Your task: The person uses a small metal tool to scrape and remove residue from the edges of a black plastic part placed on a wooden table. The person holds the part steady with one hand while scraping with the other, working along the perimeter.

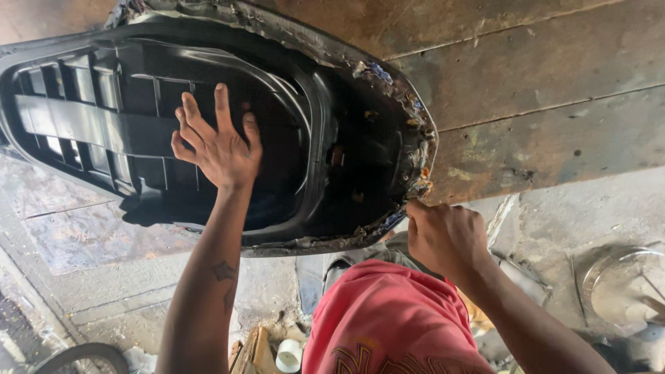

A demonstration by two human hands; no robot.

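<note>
Two hands worked on one black plastic seat base [208, 111], which lay underside up on a worn wooden bench [540, 104]. Head view: the left hand [218, 149] was spread wide, fingers extended, palm pressed flat on the ribbed inner surface of the seat base, gripping nothing. The right hand [447, 235] was closed into a fist at the near right edge, pinching the frayed cover remnant [419, 173] along the rim. Red shorts [388, 322] showed below, and a white cup [289, 357] stood on the floor.
</note>
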